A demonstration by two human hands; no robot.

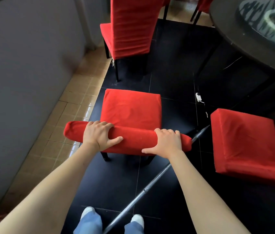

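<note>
While the left hand [99,135] and the right hand [167,143] both clasp the padded top of the backrest [136,139] of a red-covered chair [131,108], fingers curled over its far side and thumbs on the near side, that chair stands straight ahead of the person's feet with its seat facing away. A long dark pole [150,184] runs slantwise from between the feet, behind the right forearm, to just past the backrest's right end. A second chair [130,26] stands farther ahead, and a third chair [244,141] sits close on the right, near the round dark table [226,27] that fills the upper right corner. Three red chairs can be counted plainly; a scrap of red at the top edge may be a fourth. One small white plug-like thing [198,97] with a thin cord lies on the floor between the held chair and the third. Glossy black tiles [172,68] cover the floor, edged by a strip of tan tiles [76,105] along a grey wall [23,73].
</note>
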